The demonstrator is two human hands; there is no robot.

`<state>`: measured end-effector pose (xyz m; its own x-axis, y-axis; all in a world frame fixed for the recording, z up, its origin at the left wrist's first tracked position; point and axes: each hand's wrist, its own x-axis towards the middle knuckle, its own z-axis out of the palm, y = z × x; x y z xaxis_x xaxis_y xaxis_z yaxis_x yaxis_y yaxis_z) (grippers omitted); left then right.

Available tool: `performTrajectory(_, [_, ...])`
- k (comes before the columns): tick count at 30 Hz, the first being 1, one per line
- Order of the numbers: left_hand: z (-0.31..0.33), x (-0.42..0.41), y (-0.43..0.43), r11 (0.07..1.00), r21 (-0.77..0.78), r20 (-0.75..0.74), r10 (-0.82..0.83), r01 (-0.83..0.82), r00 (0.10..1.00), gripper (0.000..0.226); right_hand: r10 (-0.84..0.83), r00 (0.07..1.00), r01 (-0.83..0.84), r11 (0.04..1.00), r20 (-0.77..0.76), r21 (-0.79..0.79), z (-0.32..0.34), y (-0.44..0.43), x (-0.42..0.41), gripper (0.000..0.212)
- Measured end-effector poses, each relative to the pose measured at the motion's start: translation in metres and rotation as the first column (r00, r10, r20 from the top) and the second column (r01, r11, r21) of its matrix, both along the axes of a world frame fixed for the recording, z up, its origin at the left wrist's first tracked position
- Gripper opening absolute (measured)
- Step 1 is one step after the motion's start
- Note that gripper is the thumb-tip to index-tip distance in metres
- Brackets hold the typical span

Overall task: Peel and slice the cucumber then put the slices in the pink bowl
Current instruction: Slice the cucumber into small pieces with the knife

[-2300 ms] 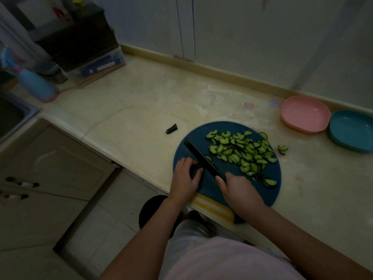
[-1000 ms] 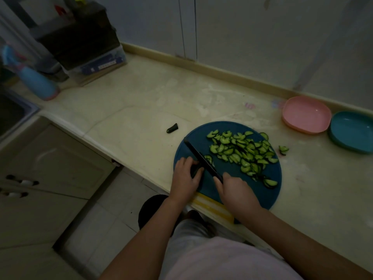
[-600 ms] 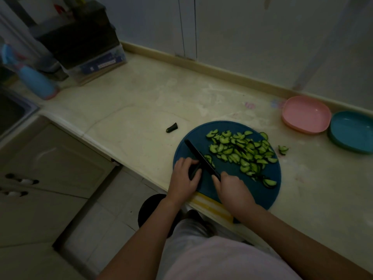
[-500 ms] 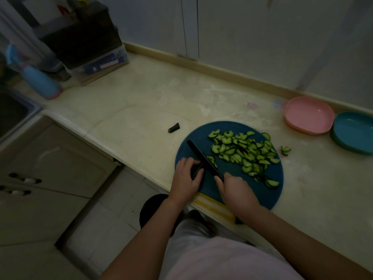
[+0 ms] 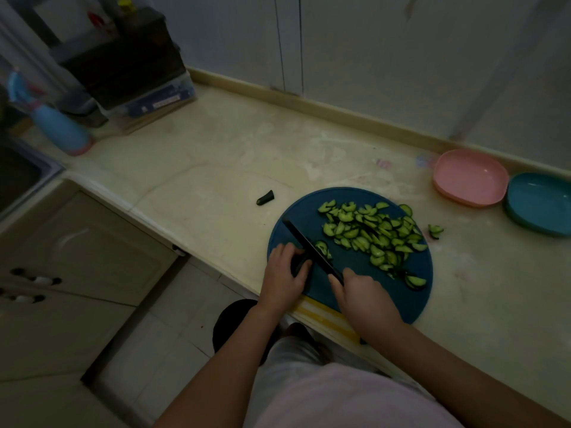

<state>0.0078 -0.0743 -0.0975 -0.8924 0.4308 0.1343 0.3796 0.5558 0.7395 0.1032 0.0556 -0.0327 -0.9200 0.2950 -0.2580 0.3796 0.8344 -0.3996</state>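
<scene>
Fingers (image 5: 286, 251) of the left hand (image 5: 282, 276) curl over a dark cucumber stub (image 5: 299, 261) and pin it to the board, while the right hand (image 5: 361, 296) is clenched round the handle of a black knife (image 5: 309, 247), index finger laid along its spine. The blade runs toward 11 o'clock and stands against the cut face of the stub, with one or two fresh pieces just beside it on the far side.

The pale worktop (image 5: 216, 156) carries everything. On it near the front edge lies a round blue cutting board (image 5: 349, 268); both hands work at its 7 o'clock edge. From the board, a pink bowl (image 5: 469, 177) sits at 2 o'clock by the wall, holding no cucumber, and touching its right side is a blue bowl (image 5: 540, 205). A light blue spray bottle (image 5: 58, 128) stands far off at 10 o'clock, near a black box (image 5: 129, 63).

A heap of green slices (image 5: 374, 233) covers the board from 12 to 4 o'clock. A couple of stray slices (image 5: 435, 231) lie on the worktop just off the 3 o'clock rim. A cut-off cucumber end (image 5: 265, 198) rests alone on the worktop at 10 o'clock, apart from the board.
</scene>
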Motion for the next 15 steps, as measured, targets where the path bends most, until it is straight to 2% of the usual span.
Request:
performTrajectory(9, [0.001,0.000,0.000,1.000,0.006,0.003,-0.008,0.008,1.000,0.019,0.080,0.997,-0.080,0.984,0.008,0.157,-0.005,-0.005,-0.004,0.037])
performTrajectory(12, [0.002,0.001,-0.001,1.000,0.011,0.005,-0.005,0.004,1.000,0.020,0.061,0.998,-0.064,0.988,0.028,0.138,-0.011,-0.005,-0.010,0.037])
performTrajectory(15, [0.001,0.001,-0.003,1.000,0.013,0.006,-0.017,0.017,1.000,0.019,-0.019,1.000,0.018,0.998,0.017,0.055,-0.015,-0.002,-0.012,0.038])
